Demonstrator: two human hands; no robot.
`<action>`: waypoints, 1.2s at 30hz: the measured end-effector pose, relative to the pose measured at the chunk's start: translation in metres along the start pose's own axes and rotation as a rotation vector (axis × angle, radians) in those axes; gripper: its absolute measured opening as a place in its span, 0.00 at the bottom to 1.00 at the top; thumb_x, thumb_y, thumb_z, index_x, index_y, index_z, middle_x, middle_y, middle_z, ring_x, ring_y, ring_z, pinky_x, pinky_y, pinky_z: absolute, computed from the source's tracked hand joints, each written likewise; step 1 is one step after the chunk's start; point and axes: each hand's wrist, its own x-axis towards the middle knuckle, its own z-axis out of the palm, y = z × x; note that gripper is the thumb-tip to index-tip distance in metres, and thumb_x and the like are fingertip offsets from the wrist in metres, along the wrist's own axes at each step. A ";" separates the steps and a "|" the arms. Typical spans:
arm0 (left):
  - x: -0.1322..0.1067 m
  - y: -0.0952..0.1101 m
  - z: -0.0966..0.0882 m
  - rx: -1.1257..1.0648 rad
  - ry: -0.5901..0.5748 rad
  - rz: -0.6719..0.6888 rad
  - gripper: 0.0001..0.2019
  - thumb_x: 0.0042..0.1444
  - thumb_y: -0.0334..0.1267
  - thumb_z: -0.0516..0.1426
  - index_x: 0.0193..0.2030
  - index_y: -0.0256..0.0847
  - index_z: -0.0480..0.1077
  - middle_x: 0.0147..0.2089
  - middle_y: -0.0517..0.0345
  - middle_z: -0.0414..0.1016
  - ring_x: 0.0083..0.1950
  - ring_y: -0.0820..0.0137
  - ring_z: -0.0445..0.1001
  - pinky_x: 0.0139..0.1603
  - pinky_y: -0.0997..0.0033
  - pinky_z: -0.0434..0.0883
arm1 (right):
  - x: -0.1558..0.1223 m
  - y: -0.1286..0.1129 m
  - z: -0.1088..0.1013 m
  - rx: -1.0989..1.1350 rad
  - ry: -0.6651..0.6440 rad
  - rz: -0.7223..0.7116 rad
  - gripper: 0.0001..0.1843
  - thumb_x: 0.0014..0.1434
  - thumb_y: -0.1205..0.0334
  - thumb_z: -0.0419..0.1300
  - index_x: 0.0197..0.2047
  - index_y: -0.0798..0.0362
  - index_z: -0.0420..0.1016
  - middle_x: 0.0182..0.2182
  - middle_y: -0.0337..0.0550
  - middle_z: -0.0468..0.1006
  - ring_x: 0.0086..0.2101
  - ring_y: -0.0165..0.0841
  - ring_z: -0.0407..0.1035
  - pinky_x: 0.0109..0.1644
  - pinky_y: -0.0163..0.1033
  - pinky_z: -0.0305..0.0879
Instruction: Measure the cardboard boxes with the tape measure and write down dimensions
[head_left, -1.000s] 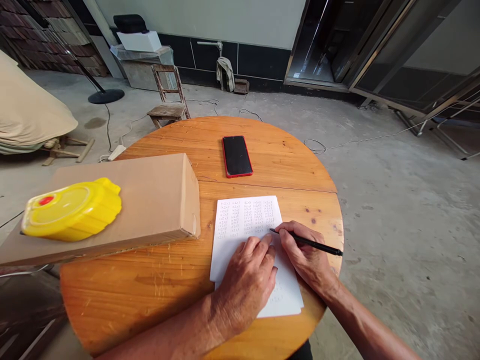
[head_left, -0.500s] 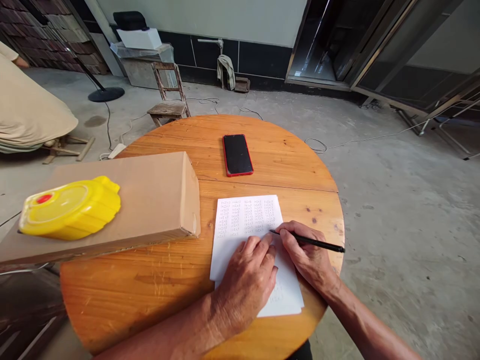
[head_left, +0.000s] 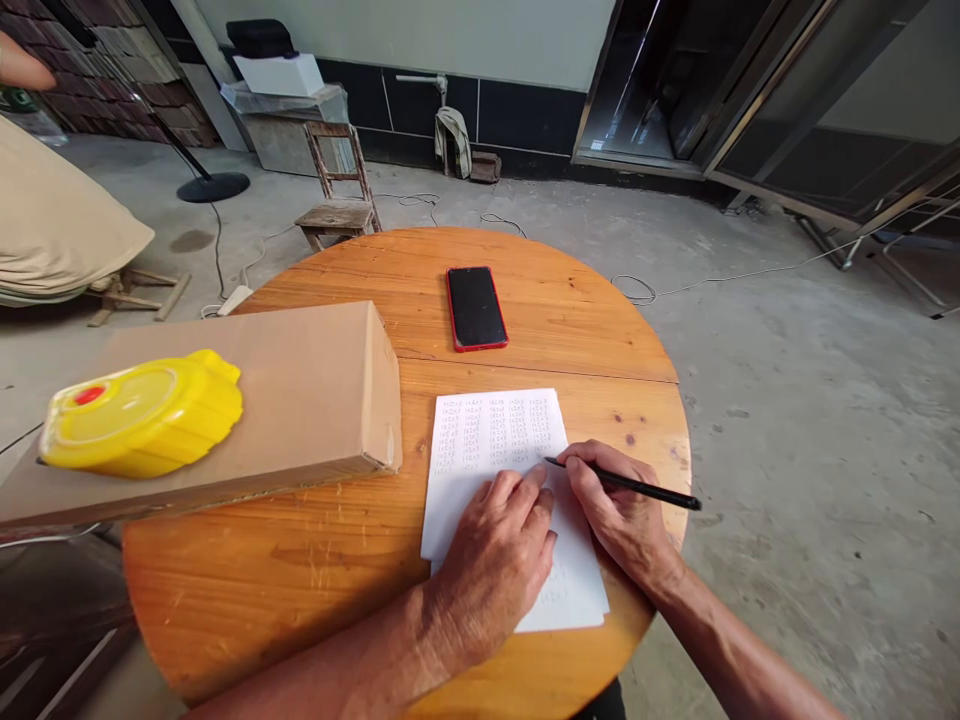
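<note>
Sheets of white paper (head_left: 457, 520) lie on the round wooden table (head_left: 360, 590), the top one covered in columns of small handwritten characters. My right hand (head_left: 619, 505) is closed around a black pen (head_left: 637, 485), its tip touching or just above the sheet near the right-hand column. On the lower half of the paper rests my left hand (head_left: 499, 550), palm down with bent fingers laid on the sheet, holding nothing. It hides part of the page, and its fingertips are close to the pen tip.
A phone in a red case (head_left: 477, 308) lies beyond the paper. At the left, a cardboard box (head_left: 300, 390) carries a yellow plastic container (head_left: 150, 415). Past the table stand a small wooden chair (head_left: 337, 190) and a black round-based stand (head_left: 213, 187). Another person's arm (head_left: 22, 65) shows upper left.
The pen tip has shifted slightly right along the writing, and its rear end has swung a little outward. My left hand stays put. The other person's arm has come further into view.
</note>
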 end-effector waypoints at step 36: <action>0.001 0.000 -0.001 -0.034 0.007 -0.006 0.15 0.59 0.28 0.54 0.53 0.32 0.70 0.57 0.46 0.72 0.50 0.58 0.69 0.52 0.56 0.73 | 0.000 0.006 0.000 0.014 0.015 0.029 0.10 0.64 0.61 0.55 0.35 0.51 0.76 0.32 0.42 0.82 0.33 0.35 0.75 0.36 0.37 0.70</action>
